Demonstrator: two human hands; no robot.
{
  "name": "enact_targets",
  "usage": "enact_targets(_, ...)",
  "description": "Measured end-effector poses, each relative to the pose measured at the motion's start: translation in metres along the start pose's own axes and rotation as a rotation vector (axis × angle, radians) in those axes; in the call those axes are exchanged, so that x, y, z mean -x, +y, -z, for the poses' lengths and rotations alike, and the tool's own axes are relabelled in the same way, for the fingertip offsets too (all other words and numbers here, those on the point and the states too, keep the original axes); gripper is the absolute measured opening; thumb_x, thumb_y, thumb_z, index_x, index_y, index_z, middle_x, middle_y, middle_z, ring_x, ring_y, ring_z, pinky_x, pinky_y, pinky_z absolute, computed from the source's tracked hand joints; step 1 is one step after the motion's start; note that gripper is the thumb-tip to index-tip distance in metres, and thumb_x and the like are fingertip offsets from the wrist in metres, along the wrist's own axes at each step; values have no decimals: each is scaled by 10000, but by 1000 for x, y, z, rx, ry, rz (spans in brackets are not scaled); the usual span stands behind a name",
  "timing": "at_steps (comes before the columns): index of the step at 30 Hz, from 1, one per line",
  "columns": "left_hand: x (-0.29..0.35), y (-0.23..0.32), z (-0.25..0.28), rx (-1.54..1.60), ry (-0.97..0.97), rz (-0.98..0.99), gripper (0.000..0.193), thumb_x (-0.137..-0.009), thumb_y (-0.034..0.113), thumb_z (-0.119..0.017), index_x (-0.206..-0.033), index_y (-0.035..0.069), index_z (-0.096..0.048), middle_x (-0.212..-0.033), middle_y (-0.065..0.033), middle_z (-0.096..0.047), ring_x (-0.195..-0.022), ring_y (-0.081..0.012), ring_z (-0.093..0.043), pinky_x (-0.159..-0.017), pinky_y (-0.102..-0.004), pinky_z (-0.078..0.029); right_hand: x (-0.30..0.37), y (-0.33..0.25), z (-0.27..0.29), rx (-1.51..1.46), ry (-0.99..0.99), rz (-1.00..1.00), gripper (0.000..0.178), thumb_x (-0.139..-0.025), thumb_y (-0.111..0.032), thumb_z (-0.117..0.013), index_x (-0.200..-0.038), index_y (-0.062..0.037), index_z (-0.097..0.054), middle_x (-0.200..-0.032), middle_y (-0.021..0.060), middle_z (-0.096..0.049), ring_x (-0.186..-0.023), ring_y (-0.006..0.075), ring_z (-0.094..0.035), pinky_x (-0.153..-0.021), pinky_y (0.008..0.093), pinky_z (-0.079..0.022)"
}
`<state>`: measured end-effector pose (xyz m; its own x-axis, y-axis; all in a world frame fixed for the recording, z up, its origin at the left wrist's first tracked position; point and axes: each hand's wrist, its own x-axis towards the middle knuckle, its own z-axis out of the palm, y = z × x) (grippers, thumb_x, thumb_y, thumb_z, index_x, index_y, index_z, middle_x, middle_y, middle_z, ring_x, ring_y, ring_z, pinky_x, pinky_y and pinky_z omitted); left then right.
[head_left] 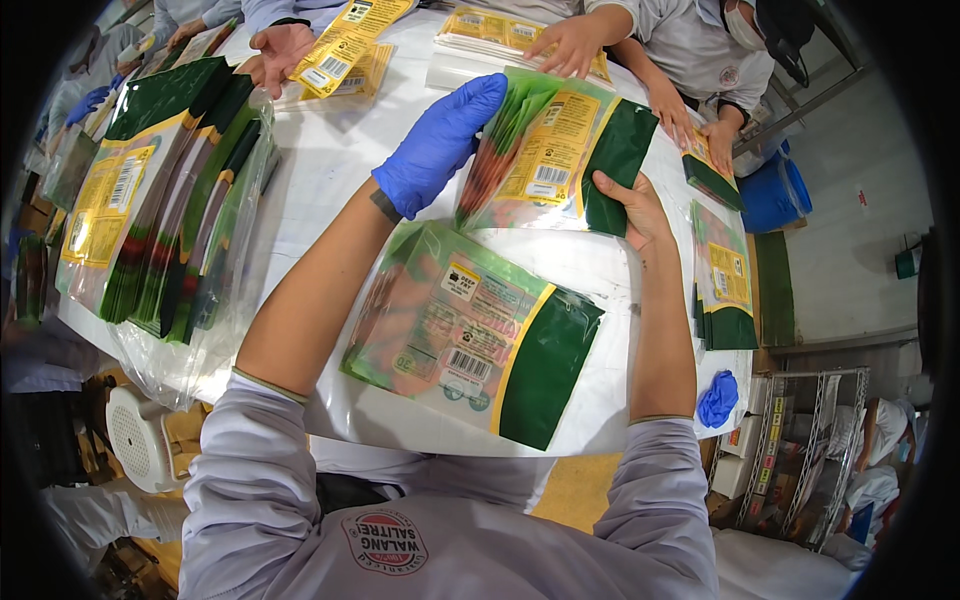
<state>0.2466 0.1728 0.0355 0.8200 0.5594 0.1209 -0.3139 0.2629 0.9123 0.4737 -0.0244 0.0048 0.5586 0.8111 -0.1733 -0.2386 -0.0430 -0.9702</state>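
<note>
Above the table I hold a stack of printed plastic pouches (pixel 545 160) with yellow labels and dark green ends. My left hand (pixel 430 145), in a blue glove, is closed on the fanned left edge of the stack. My bare right hand (pixel 637 208) grips the green right end, thumb on top and the other fingers mostly hidden beneath. Lying on the table just below is another pile of pouches (pixel 470 330), partly clear with a wide dark green band on its right side.
Thick stacks of pouches (pixel 120 190) stand at the left beside clear plastic wrap. More pouches (pixel 725 265) lie at the right edge, near a crumpled blue glove (pixel 717 398). Across the white table (pixel 325 165), co-workers' hands (pixel 570 42) handle yellow-labelled packs. A blue bin (pixel 775 192) stands beyond.
</note>
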Motion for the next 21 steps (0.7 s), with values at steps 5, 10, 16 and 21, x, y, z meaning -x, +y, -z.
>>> enact_targets(5,9,14,-6,-197,42,-50,488,-1052,474,-572,-1361,102,-639,-1149,27,-682,-956,-35,-576,-788,-201,-453,-3,7,6,-43,-12,96,362,-875,-71,-816,-1206,-29,-675,-1136,79,-745,-964,153,-715,-861,303,-603)
enact_targets(10,13,19,-11,-264,-6,-176,407,-1029,357,-642,-1323,75,-667,-1148,15,-696,-1007,-46,-592,-864,-215,-459,-5,8,6,-69,-5,126,334,-877,-69,-815,-1184,-36,-687,-1129,66,-746,-961,143,-711,-859,297,-599)
enact_targets(16,9,19,-10,-232,-34,-175,354,-992,233,-698,-1280,29,-684,-1163,-13,-706,-1075,-77,-616,-984,-249,-466,-6,10,7,-66,-8,130,334,-883,-56,-805,-1193,-44,-680,-1114,58,-745,-958,144,-711,-863,298,-598)
enact_targets(21,8,17,-10,-276,63,-248,249,-1000,200,-694,-1176,31,-743,-1078,13,-730,-970,-45,-614,-896,-224,-487,-3,11,9,-86,-44,180,351,-894,-36,-788,-1222,-39,-660,-1149,51,-733,-1004,147,-695,-906,307,-572)
